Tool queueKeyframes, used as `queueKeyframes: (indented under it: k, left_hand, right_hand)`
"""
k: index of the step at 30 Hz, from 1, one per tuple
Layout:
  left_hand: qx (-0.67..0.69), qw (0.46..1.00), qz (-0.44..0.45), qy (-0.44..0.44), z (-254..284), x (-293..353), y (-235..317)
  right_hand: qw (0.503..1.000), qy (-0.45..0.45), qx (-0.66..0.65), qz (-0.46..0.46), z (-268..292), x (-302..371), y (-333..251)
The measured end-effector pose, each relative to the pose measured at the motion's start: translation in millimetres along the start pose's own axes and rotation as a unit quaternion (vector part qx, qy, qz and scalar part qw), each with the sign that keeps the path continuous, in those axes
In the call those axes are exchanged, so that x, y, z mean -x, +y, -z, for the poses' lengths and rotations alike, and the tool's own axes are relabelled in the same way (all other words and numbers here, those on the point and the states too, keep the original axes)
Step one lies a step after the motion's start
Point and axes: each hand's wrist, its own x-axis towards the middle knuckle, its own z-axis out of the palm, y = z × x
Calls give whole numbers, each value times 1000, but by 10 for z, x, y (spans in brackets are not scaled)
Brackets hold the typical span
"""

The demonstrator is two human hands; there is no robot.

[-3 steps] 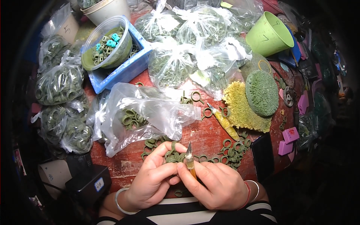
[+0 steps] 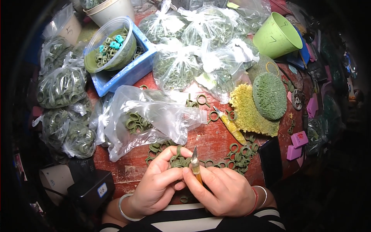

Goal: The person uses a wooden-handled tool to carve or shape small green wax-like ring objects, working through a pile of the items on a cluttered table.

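Observation:
My left hand (image 2: 156, 185) is closed, thumb and fingers bent together. A dark green ring (image 2: 179, 151) sits at its index finger, and more green rings (image 2: 180, 162) show just behind the thumb. Partly hidden by fingers, the exact grip on the ring is hard to see. Between thumb and fingers my right hand (image 2: 222, 189) grips a craft knife (image 2: 196, 170) with a yellowish handle, its pointed blade upward. The tips of both hands meet close together above the table. To the right of the knife lies a loose pile of green rings (image 2: 242, 157).
An open clear bag of rings (image 2: 154, 112) lies ahead on the red table (image 2: 208, 145). Beyond it are tied bags (image 2: 179, 63) and a blue bin (image 2: 127, 75) under a clear tub. A second knife (image 2: 234, 129), yellow sponge (image 2: 247, 106) and dark phone-like slab (image 2: 270, 162) lie rightward.

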Motion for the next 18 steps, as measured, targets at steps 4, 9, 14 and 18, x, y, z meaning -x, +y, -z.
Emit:
queueKeyframes:
  k: [4, 9, 14, 18]
  left_hand:
    - [7, 1000, -1, -5, 7, 0, -3]
    - [6, 1000, 2, -6, 12, 1, 1]
    - [9, 1000, 4, -11, 11, 3, 7]
    - [6, 1000, 3, -11, 18, 3, 5]
  right_hand:
    - [1000, 3, 1, 1, -2, 1, -3]
    - [1000, 2, -1, -1, 3, -5, -2]
    - [1000, 2, 1, 1, -4, 0, -2]
    - [1000, 1, -2, 0, 6, -6, -2]
